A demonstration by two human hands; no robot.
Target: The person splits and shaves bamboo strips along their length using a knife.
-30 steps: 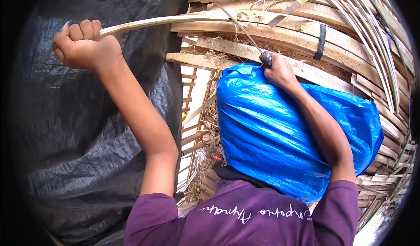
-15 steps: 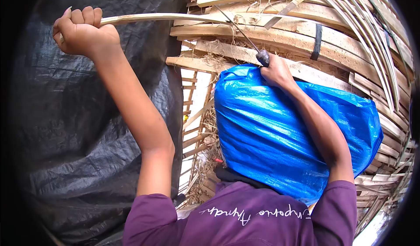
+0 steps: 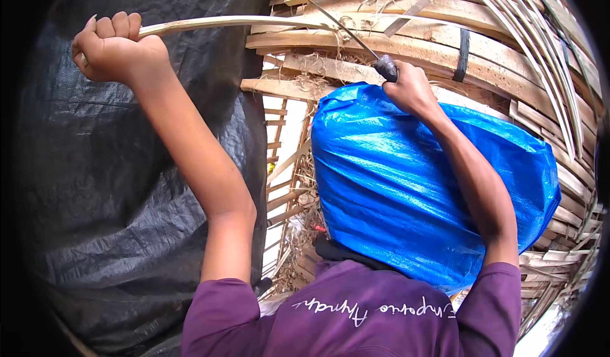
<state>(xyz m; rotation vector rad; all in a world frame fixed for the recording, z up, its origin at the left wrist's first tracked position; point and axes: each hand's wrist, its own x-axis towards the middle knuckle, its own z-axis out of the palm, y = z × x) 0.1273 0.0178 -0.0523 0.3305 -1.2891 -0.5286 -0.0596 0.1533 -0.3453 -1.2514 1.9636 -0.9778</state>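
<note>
My left hand (image 3: 121,49), at the upper left, is closed in a fist around one end of a long, pale bamboo strip (image 3: 222,21). The strip runs rightward from the fist across the bamboo slats, bowing slightly. In my right hand (image 3: 412,90) is a thin-bladed knife (image 3: 386,68), gripped by its dark handle. Its blade slants up and left and crosses the strip; whether the edge touches it I cannot tell. Beneath my right forearm a blue plastic sheet (image 3: 381,173) covers my lap.
A black tarp (image 3: 127,204) hangs or lies along the left side. Split bamboo slats (image 3: 495,58) with a dark band fill the upper right, thin loose strips (image 3: 540,71) lying on them. Shavings (image 3: 298,230) and a slatted gap show between tarp and blue sheet.
My right hand has moved slightly up and right with the knife. My left hand has shifted a little to the left, still gripping the bamboo strip.
</note>
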